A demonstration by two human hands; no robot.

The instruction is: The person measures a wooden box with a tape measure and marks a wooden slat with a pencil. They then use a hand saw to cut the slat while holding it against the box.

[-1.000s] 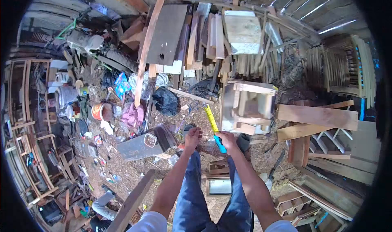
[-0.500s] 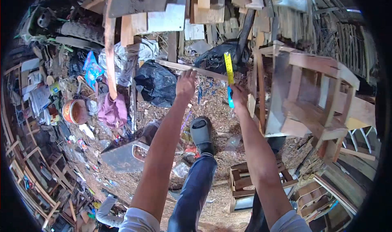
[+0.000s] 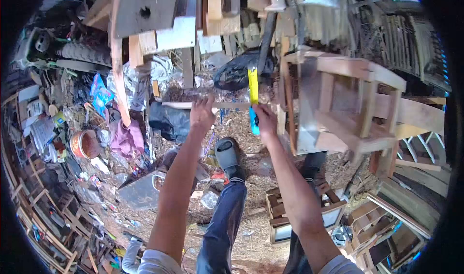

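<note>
A thin wooden strip [image 3: 224, 105] lies crosswise between my two hands. My left hand [image 3: 202, 115] is closed round the strip left of its middle, and the left end sticks out past it. At the strip's right end, my right hand [image 3: 265, 121] grips a tape measure [image 3: 253, 88]. Its yellow blade points away from me, crossing the wood, and a bright blue part shows below my fingers. Under the strip's left end lies a black plastic bag [image 3: 169, 121]; another dark bag [image 3: 237, 73] is beyond the strip.
A wooden frame [image 3: 360, 100] resembling unfinished furniture stands at the right. Boards [image 3: 188, 32] lean across the back. A bucket [image 3: 85, 144], purple cloth [image 3: 127, 139] and litter lie left. By my feet are a slipper [image 3: 227, 153], a dark panel [image 3: 140, 193] and a small wooden crate [image 3: 280, 218].
The strip has turned from a slant to nearly level, its left end coming nearer me. The tape measure stays in my right hand. The whole view has shifted slightly.
</note>
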